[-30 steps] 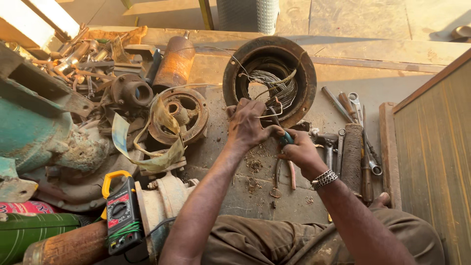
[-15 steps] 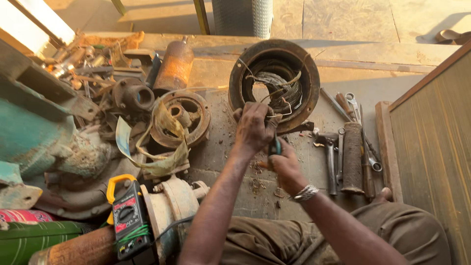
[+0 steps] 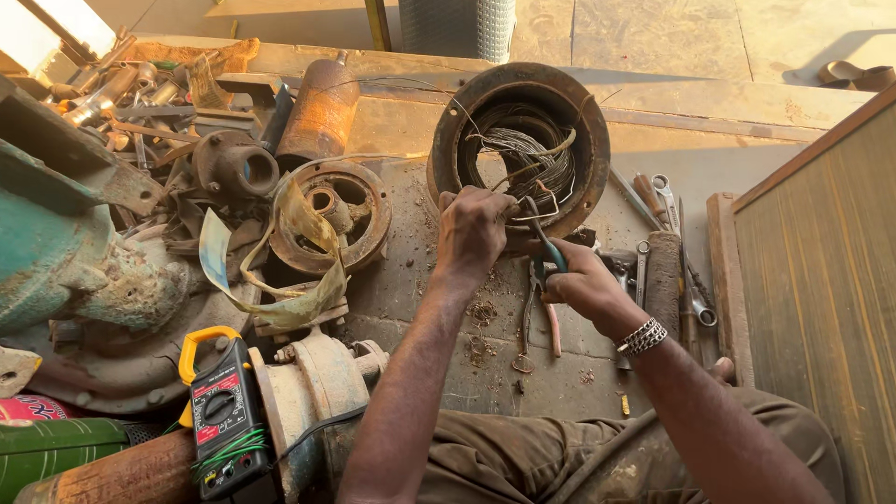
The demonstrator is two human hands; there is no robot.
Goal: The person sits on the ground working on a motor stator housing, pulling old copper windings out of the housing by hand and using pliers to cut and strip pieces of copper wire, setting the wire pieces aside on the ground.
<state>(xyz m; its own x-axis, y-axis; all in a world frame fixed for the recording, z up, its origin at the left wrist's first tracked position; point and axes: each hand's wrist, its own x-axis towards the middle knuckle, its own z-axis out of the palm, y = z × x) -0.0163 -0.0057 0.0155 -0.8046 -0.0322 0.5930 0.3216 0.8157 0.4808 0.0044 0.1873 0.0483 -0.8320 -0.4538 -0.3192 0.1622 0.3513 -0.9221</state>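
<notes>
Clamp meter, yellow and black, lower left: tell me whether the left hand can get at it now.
Probably not right away: the left hand grips wire at the round motor housing. The clamp meter lies uncovered beside that arm.

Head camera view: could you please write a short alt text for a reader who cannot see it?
A person's left hand pinches wires at the rim of a round rusty motor housing, while the right hand holds green-handled pliers to them. Wrenches lie at right, a yellow clamp meter at lower left.

Black-red clamp meter (image 3: 222, 417), small screen, lower left.
</notes>
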